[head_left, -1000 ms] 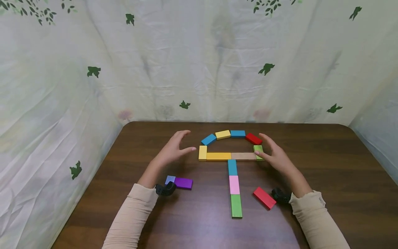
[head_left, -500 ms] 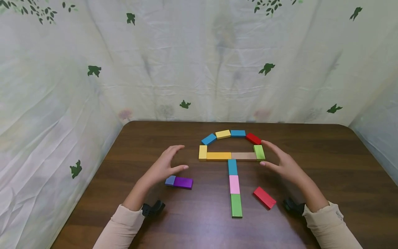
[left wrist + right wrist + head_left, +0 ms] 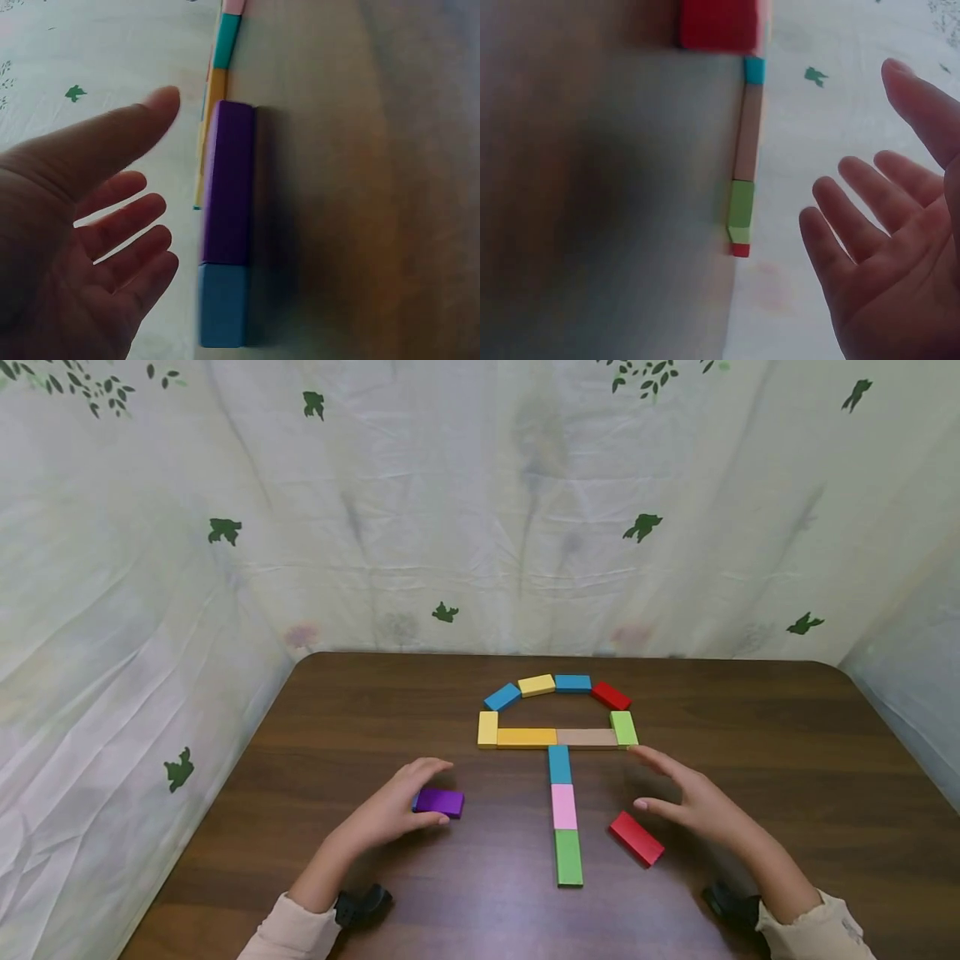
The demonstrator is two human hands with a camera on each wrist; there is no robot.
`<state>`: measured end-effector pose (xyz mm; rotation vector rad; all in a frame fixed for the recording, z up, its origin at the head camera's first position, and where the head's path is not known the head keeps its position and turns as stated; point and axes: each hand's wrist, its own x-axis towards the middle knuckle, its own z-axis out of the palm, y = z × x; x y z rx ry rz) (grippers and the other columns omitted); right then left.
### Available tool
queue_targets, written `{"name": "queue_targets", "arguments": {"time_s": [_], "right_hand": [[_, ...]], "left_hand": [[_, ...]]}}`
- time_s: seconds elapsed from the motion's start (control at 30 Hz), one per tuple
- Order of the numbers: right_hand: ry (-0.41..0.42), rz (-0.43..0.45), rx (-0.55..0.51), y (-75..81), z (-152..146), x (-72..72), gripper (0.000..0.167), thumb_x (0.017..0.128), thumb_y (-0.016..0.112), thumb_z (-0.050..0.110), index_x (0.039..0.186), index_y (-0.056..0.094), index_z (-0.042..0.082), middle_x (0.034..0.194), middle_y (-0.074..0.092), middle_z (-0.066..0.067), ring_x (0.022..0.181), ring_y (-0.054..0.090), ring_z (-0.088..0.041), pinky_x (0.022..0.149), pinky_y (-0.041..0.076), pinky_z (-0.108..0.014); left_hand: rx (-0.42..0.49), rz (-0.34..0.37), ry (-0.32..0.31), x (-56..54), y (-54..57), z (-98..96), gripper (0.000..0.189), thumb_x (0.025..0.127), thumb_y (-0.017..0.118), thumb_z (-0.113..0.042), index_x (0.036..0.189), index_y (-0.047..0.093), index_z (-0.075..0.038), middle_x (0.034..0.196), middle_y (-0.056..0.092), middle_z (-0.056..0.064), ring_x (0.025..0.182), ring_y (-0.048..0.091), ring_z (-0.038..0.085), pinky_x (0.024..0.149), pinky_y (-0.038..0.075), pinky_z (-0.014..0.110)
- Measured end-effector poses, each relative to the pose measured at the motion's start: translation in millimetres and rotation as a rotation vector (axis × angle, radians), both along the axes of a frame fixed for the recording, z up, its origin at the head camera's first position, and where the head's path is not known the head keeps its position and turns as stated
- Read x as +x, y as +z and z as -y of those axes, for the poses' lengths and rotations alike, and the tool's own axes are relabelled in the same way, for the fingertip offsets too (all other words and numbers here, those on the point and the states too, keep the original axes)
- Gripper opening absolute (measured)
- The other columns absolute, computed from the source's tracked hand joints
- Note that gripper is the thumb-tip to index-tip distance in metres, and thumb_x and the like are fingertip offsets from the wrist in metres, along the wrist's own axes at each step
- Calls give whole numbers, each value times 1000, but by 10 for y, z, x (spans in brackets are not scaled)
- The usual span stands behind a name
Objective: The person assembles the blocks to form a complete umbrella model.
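My left hand point(image 3: 386, 810) hovers over a purple block point(image 3: 440, 803), thumb and fingers apart and relaxed. In the left wrist view a blue block point(image 3: 223, 306) lies end to end with the purple one; the hand mostly hides it from the head view. Relaxed and holding nothing, my right hand point(image 3: 693, 802) is just right of the stem, above and right of a loose red block point(image 3: 636, 839). Between the hands runs a stem of a blue block point(image 3: 559, 765), a pink block point(image 3: 564, 807) and a green block point(image 3: 568, 857).
Past the stem, an orange block point(image 3: 527, 738) and a tan block point(image 3: 587, 739) form a bar. A yellow block point(image 3: 487, 729) and a light green block point(image 3: 623, 729) stand at its ends, with an arc of several blocks behind. A printed cloth hangs beyond the brown table point(image 3: 750, 735).
Both hands have drawn back toward the person from beside the arch of blocks. The left has come down to the purple block, the right toward the red block. The blocks keep their places.
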<state>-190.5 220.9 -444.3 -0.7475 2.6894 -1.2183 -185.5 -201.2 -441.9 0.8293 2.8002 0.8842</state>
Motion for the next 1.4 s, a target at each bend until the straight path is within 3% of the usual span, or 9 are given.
{"name": "queue_targets", "arguments": {"time_s": [0.2,0.37,0.63,1.03,1.3,1.4], "right_hand": [[41,30,-5,-63,-16,150,71,77,69,32,136,36,10,132,44,-11,113,47,-33,86,41,-50],[30,72,28,-102,-7,275,71,76,69,37,134,40,10,126,49,-7,105,52,-25,82,45,-41],[58,14,22,-221,-18,415,67,74,71,38,128,45,8,109,54,0,88,53,-11,72,47,-27],[-43,93,91,-293,56,465,63,70,74,39,122,50,13,102,49,4,84,48,-13,66,46,-23],[-47,-18,72,-303,76,491,45,71,75,34,105,57,11,86,49,7,72,46,-6,59,42,-20],[-62,-20,76,-300,98,496,38,70,77,29,99,59,12,83,49,8,70,46,-5,59,42,-20]], "left_hand": [[8,4,-29,32,-90,12,58,76,73,-22,125,48,-6,124,46,6,115,41,22,93,36,42],[-14,-38,-31,35,-134,9,47,77,71,-18,119,53,-6,120,49,6,111,43,24,90,37,43],[-47,-81,-14,33,-139,-15,32,79,69,-13,108,59,-6,113,51,5,105,47,24,89,38,41],[-37,-100,-28,53,-141,-31,29,80,69,-16,106,60,-10,110,51,-1,102,47,17,87,40,38],[-26,-105,-85,113,-66,-73,32,81,67,-20,110,58,-11,108,55,-1,100,50,14,85,41,36],[-16,-95,-102,130,-56,-104,31,81,68,-21,109,59,-11,106,55,-2,99,50,13,85,41,34]]}}
